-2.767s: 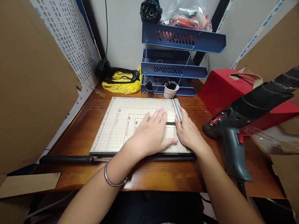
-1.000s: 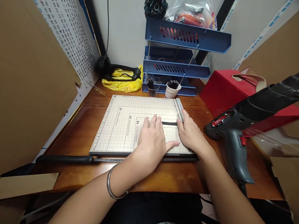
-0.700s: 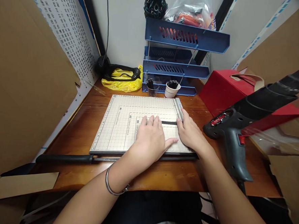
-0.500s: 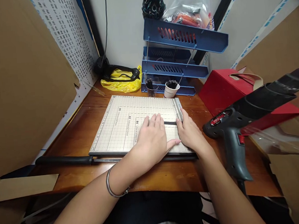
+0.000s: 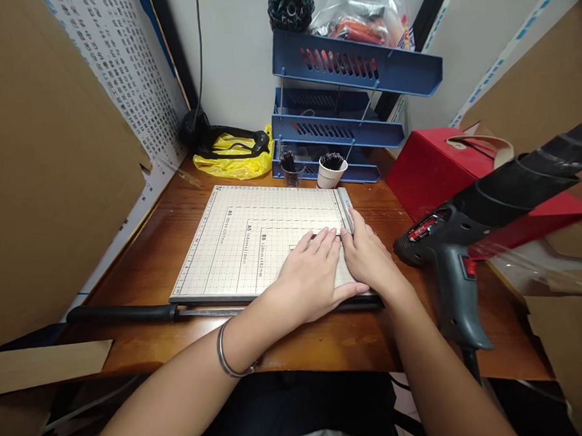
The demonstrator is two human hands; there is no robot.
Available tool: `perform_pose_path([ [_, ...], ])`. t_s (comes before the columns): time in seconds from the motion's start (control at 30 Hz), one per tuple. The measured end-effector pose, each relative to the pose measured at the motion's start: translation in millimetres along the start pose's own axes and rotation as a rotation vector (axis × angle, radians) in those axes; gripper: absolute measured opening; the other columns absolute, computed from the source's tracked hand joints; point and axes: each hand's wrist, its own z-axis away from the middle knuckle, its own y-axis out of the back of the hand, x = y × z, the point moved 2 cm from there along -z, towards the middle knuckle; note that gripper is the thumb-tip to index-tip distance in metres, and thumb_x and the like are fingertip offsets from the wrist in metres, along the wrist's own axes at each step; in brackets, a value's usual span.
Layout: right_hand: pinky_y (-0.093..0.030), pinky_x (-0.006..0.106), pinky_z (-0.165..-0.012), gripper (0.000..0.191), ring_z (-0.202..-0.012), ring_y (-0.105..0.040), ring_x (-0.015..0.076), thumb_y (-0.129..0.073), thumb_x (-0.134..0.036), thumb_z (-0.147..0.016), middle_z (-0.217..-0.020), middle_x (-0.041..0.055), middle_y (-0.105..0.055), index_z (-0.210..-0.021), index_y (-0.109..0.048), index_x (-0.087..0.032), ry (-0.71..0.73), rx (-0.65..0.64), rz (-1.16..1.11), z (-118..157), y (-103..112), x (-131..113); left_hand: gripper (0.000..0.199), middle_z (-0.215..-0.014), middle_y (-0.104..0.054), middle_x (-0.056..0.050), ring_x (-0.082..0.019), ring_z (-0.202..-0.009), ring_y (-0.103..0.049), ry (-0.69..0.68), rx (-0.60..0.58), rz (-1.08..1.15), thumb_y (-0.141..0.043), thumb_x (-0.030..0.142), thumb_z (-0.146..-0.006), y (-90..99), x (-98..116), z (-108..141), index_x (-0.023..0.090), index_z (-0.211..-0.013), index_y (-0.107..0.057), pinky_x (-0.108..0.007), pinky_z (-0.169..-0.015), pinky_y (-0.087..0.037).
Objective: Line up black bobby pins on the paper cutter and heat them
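A cream paper cutter board (image 5: 224, 248) with printed grid lines lies on the wooden table. My left hand (image 5: 311, 272) rests flat on its right part, palm down, fingers extended and thumb spread to the right. Beside it, my right hand (image 5: 369, 252) lies over the board's right edge, fingers stretched out along the grey ruler strip (image 5: 345, 205). A small bit of a thin black bundle (image 5: 339, 236) shows between the fingertips of both hands; the rest is hidden under them. The cutter's black handle (image 5: 124, 313) lies along the board's near edge.
Behind the board stand a clear cup (image 5: 293, 175) and a white cup (image 5: 331, 175) of black bristly pieces, a blue rack (image 5: 355, 63) and a yellow bag (image 5: 236, 165). A heat gun (image 5: 455, 287) and red box (image 5: 426, 164) are at right.
My left hand has slid right across the board, closer to my right hand, covering most of the black bundle. My right hand has barely moved. The camera view has shifted slightly.
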Motion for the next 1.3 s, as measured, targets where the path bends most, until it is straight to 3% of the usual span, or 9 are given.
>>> perform_pose_path([
  [0.27, -0.041, 0.063, -0.111, 0.065, -0.141, -0.051, 0.0441, -0.024, -0.042, -0.105, -0.159, 0.0236, -0.047, -0.165, -0.022, -0.017, -0.003, -0.013, -0.071, 0, 3, 2, 0.102, -0.170, -0.026, -0.021, -0.030, -0.162, -0.021, -0.017, -0.010, 0.072, -0.026, 0.079, -0.099, -1.8, -3, -3, -0.002, -0.161, -0.030, -0.044, -0.132, -0.014],
  [0.43, -0.044, 0.059, -0.109, 0.065, -0.134, -0.059, 0.0428, -0.022, -0.043, -0.105, -0.158, 0.0194, -0.051, -0.165, -0.024, -0.019, -0.063, -0.012, -0.167, 1, 10, 6, 0.102, -0.171, -0.023, -0.021, -0.030, -0.162, -0.018, -0.010, -0.034, 0.083, -0.027, 0.079, -0.099, -1.0, -4, -3, -0.002, -0.162, -0.028, -0.045, -0.133, -0.013],
  [0.63, -0.043, 0.058, -0.110, 0.075, -0.139, -0.054, 0.0451, -0.032, -0.050, -0.103, -0.155, 0.0248, -0.052, -0.166, -0.022, -0.011, -0.135, -0.027, -0.109, 3, 11, 3, 0.104, -0.171, -0.023, -0.021, -0.030, -0.162, -0.017, -0.005, -0.026, 0.094, -0.028, 0.080, -0.098, -1.3, -4, -3, -0.002, -0.162, -0.027, -0.045, -0.133, -0.013],
  [0.8, -0.045, 0.058, -0.107, 0.068, -0.132, -0.060, 0.0446, -0.033, -0.043, -0.103, -0.146, 0.0263, -0.060, -0.162, -0.029, -0.010, -0.090, -0.038, -0.038, 3, 8, 1, 0.106, -0.171, -0.025, -0.022, -0.030, -0.162, -0.019, -0.012, -0.002, 0.092, -0.027, 0.081, -0.098, -2.5, -3, -3, -0.002, -0.162, -0.028, -0.045, -0.133, -0.014],
  [0.97, -0.045, 0.056, -0.108, 0.065, -0.134, -0.059, 0.0428, -0.029, -0.042, -0.104, -0.150, 0.0253, -0.058, -0.161, -0.032, -0.011, -0.061, -0.034, -0.049, 3, 9, 3, 0.105, -0.170, -0.025, -0.021, -0.031, -0.162, -0.020, -0.008, -0.003, 0.083, -0.026, 0.082, -0.098, -2.5, -2, -3, -0.002, -0.161, -0.029, -0.046, -0.133, -0.016],
  [1.1, -0.045, 0.058, -0.107, 0.070, -0.132, -0.059, 0.0453, -0.034, -0.047, -0.103, -0.147, 0.0266, -0.060, -0.162, -0.030, -0.010, -0.087, -0.037, -0.023, 3, 9, 2, 0.106, -0.171, -0.023, -0.021, -0.030, -0.162, -0.019, 0.000, -0.014, 0.103, -0.028, 0.082, -0.097, -1.7, -2, -3, -0.002, -0.162, -0.027, -0.045, -0.133, -0.014],
  [1.3, -0.044, 0.058, -0.108, 0.067, -0.135, -0.057, 0.0445, -0.027, -0.040, -0.104, -0.149, 0.0276, -0.057, -0.162, -0.027, -0.007, -0.063, -0.047, -0.020, 3, 8, 1, 0.106, -0.171, -0.023, -0.020, -0.030, -0.162, -0.017, 0.008, -0.029, 0.110, -0.030, 0.082, -0.097, -1.4, -2, -3, -0.001, -0.163, -0.025, -0.045, -0.133, -0.012],
])
